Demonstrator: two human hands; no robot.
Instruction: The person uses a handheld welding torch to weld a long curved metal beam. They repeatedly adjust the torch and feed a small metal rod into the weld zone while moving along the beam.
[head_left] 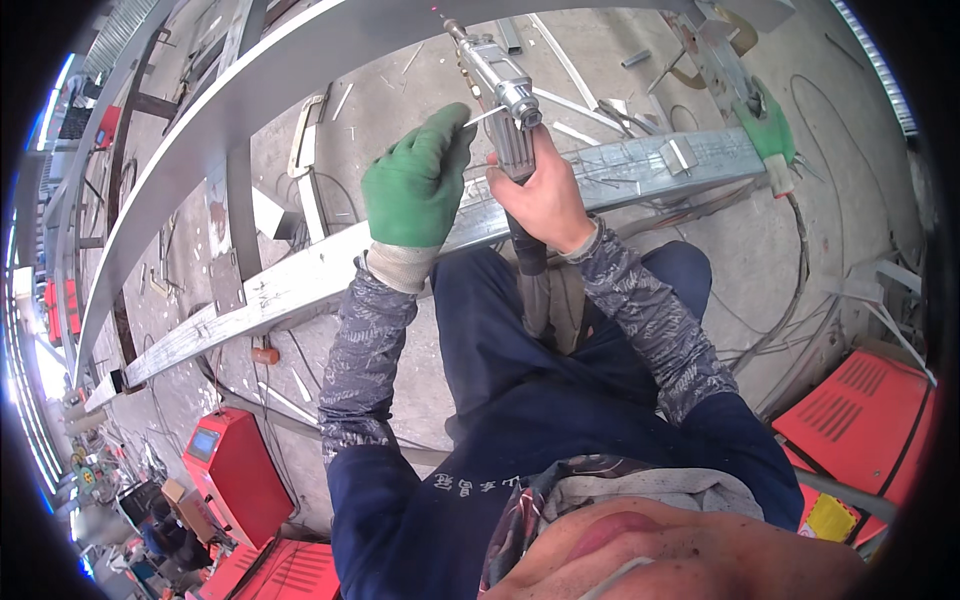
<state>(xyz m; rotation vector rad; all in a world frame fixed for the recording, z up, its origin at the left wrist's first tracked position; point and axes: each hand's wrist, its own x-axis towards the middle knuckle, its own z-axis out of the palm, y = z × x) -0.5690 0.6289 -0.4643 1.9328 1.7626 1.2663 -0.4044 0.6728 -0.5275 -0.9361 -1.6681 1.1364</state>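
Observation:
My bare right hand (pixel 545 195) is wrapped round the ribbed grip of a silver handheld laser welding gun (pixel 500 78). Its nozzle points away from me toward a long grey metal bar (pixel 350 45), where a small red dot shows. My left hand (pixel 415 180), in a green glove with a cream cuff, is closed just left of the gun. A thin pale rod (pixel 485 117) runs from its fingertips to the gun; whether it is fixed to the gun I cannot tell. A thick dark hose hangs below the grip between my legs.
A galvanised beam (pixel 300 275) crosses in front of my knees. A loose green glove (pixel 768 125) lies at its right end. Red machines (pixel 240 475) stand at left and right (pixel 850 420). Cables and metal offcuts (pixel 565 60) litter the concrete floor.

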